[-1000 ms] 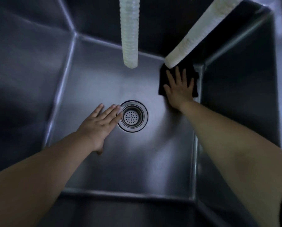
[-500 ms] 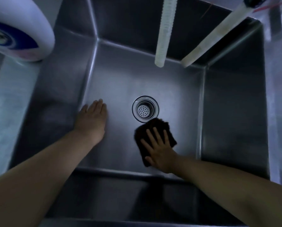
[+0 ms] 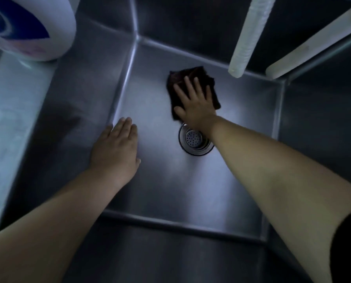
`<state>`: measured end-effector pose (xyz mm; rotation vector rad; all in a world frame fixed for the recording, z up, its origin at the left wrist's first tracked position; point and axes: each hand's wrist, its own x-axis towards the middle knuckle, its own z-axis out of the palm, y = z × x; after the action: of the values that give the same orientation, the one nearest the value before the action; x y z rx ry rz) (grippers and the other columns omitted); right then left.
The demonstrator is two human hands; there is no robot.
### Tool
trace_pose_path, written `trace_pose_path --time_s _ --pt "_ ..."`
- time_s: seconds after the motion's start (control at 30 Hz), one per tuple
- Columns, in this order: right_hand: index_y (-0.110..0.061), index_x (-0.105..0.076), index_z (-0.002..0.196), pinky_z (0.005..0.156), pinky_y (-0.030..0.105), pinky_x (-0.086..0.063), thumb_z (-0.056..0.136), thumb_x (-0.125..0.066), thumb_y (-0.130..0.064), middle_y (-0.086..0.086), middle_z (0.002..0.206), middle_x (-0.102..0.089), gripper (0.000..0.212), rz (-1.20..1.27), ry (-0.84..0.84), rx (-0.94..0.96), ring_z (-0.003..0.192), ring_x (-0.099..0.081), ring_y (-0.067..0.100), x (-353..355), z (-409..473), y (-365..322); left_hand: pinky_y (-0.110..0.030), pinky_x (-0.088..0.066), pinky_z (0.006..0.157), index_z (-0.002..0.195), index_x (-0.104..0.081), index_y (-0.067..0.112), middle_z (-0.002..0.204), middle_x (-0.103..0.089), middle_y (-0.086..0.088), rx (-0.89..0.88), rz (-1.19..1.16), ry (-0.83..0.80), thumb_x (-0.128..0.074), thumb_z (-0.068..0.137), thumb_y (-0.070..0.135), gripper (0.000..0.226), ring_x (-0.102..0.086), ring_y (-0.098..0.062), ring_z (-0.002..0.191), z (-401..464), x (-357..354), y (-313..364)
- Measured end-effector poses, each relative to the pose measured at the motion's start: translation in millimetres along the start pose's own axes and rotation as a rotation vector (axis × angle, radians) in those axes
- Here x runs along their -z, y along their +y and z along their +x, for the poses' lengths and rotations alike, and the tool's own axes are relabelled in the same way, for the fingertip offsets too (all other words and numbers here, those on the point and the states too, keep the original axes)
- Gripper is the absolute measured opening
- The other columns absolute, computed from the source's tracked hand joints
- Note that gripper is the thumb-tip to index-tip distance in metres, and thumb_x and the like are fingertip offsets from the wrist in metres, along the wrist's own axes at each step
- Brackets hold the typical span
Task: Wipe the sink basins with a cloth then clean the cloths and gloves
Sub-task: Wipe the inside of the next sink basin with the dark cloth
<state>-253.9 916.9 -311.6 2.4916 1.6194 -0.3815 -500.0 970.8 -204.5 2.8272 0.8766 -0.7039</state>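
Observation:
I look down into a deep steel sink basin (image 3: 242, 180). A dark cloth (image 3: 183, 77) lies on the basin floor just beyond the round drain strainer (image 3: 194, 139). My right hand (image 3: 195, 103) presses flat on the cloth with straight, spread fingers, and my wrist crosses the drain's upper rim. My left hand (image 3: 117, 148) rests flat on the basin floor near the left wall, fingers straight and together, holding nothing.
Two pale ribbed hoses (image 3: 246, 37) (image 3: 313, 43) hang into the basin from the top right. A white container with a blue label (image 3: 27, 27) stands on the steel ledge (image 3: 11, 123) at the left. Steel walls enclose the basin on all sides.
My right hand has pushed the cloth from in front of the drain to beyond it, toward the back wall. My left hand has stayed flat near the left wall.

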Motion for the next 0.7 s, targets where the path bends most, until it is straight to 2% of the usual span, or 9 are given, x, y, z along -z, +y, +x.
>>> trace_pose_path --time_s 0.2,0.37,0.43,0.53,0.6,0.7 --pt "-0.030 -0.003 0.151 0.112 0.054 0.006 0.095 -0.037 -0.046 0.010 0.159 0.007 0.067 0.037 -0.013 -0.205 0.145 0.009 0.032 -12.8 -67.9 74.8 -0.036 -0.008 0.118 0.150 -0.005 0.006 0.159 -0.001 -0.009 0.042 -0.032 -0.085 -0.048 0.090 0.047 0.084 -0.001 -0.021 0.147 3.4 1.8 0.1" --pt "-0.025 0.003 0.149 0.112 0.054 0.008 0.095 -0.040 -0.044 0.016 0.157 0.011 0.071 0.007 -0.130 -0.243 0.143 0.013 0.037 -32.0 -169.6 68.9 -0.041 -0.010 0.117 0.150 -0.006 0.007 0.159 -0.001 -0.009 0.044 -0.078 -0.130 -0.048 0.091 0.046 0.082 -0.005 -0.022 0.146 1.8 6.7 6.1" --pt "-0.020 -0.005 0.149 0.110 0.060 0.004 0.094 -0.044 -0.043 0.020 0.155 0.007 0.072 0.007 -0.175 -0.198 0.142 0.007 0.044 -35.1 -201.1 49.5 -0.042 -0.016 0.115 0.149 -0.010 0.006 0.159 -0.006 -0.010 0.037 -0.074 -0.109 -0.049 0.091 0.045 0.080 -0.011 -0.024 0.145 0.1 9.3 6.9" --pt "-0.010 -0.043 0.139 0.096 0.074 -0.023 0.084 -0.043 -0.046 0.030 0.145 -0.032 0.065 -0.015 -0.172 -0.016 0.129 -0.029 0.056 -33.5 -231.9 15.0 -0.041 -0.023 0.112 0.145 -0.024 0.006 0.156 -0.019 -0.012 0.029 -0.080 -0.051 -0.051 0.090 0.041 0.070 -0.022 -0.025 0.141 -5.5 17.9 6.8" --pt "-0.013 -0.049 0.136 0.092 0.074 -0.027 0.082 -0.037 -0.050 0.028 0.141 -0.040 0.066 -0.059 -0.210 0.071 0.126 -0.036 0.054 -32.1 -235.3 -5.0 -0.038 -0.027 0.107 0.137 -0.037 0.009 0.148 -0.034 -0.010 0.001 -0.076 0.010 -0.052 0.090 0.038 0.058 -0.033 -0.025 0.134 -10.9 28.1 6.5" --pt "-0.019 -0.044 0.140 0.096 0.072 -0.026 0.084 -0.036 -0.052 0.023 0.145 -0.038 0.065 -0.112 -0.171 0.232 0.131 -0.034 0.050 -29.6 -219.2 -27.3 -0.035 -0.034 0.100 0.130 -0.045 0.014 0.137 -0.047 -0.005 -0.026 -0.124 0.009 -0.050 0.091 0.038 0.046 -0.042 -0.023 0.126 -21.4 46.3 1.7"
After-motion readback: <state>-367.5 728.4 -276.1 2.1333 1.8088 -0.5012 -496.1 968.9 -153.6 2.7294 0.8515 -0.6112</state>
